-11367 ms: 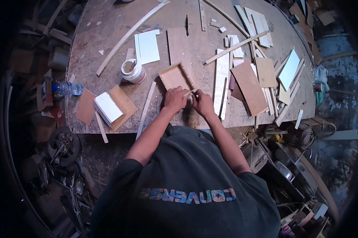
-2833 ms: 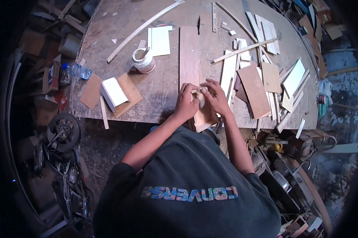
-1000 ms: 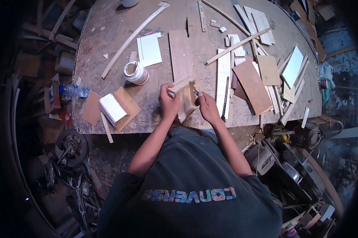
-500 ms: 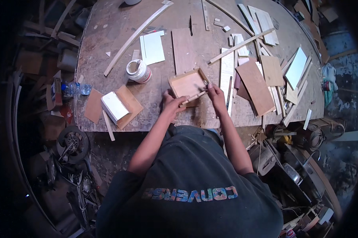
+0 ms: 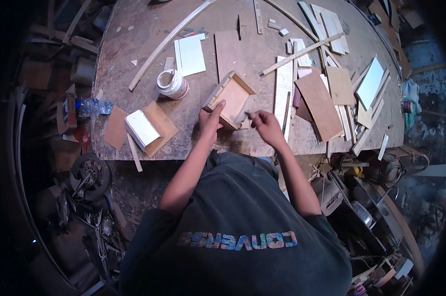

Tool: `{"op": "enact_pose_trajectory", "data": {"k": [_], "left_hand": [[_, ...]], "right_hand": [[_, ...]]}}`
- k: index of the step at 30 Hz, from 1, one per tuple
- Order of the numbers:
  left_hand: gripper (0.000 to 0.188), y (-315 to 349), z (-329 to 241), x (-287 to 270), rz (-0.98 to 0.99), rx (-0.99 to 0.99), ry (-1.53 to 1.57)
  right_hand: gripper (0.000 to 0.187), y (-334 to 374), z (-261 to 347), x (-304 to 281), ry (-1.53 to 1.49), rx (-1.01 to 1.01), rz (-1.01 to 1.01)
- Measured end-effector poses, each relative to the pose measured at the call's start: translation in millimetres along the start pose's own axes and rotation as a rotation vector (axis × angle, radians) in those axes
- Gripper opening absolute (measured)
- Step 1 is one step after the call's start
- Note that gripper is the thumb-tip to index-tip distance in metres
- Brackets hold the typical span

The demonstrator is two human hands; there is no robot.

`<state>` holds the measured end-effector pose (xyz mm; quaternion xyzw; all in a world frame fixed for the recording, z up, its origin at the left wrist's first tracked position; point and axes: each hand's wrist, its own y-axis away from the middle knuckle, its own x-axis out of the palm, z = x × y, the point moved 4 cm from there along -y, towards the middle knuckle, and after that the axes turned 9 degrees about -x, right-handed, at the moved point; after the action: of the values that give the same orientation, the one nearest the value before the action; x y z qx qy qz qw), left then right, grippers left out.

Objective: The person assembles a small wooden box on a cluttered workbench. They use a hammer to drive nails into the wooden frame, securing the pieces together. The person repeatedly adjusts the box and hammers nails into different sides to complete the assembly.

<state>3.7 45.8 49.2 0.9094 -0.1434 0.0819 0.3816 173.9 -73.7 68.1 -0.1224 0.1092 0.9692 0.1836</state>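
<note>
A small shallow wooden box with notched edges sits tilted over the workbench in front of me. My left hand grips its near left side, the thumb lying over the wall and the fingers hidden underneath. Just off the box's near right corner, my right hand is closed, its fingertips pinched. A small greyish thing pokes out from those fingertips, too blurred to name. Beyond the box, a flat brown board lies on the bench. An open white jar with a stick-like handle in it stands to the left.
The wooden workbench has a white-topped block on brown boards at its near left. Strips and panels are heaped on the right, among them a brown panel. A clear plastic bottle lies at the left edge.
The box has been turned and tipped, with its near right corner now toward my right hand. My right hand has come off the box's edge and lowered slightly. My left thumb now crosses the wall.
</note>
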Motion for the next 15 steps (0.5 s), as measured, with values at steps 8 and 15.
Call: {"op": "enact_pose_trajectory", "data": {"k": [8,15], "left_hand": [[0.052,6,1,7,-0.053,0.076,0.115],[0.058,-4,18,8,0.008,0.121,0.16]], "right_hand": [[0.035,12,-8,27,0.088,0.139,0.05],[0.037,13,-21,40,0.063,0.124,-0.014]]}}
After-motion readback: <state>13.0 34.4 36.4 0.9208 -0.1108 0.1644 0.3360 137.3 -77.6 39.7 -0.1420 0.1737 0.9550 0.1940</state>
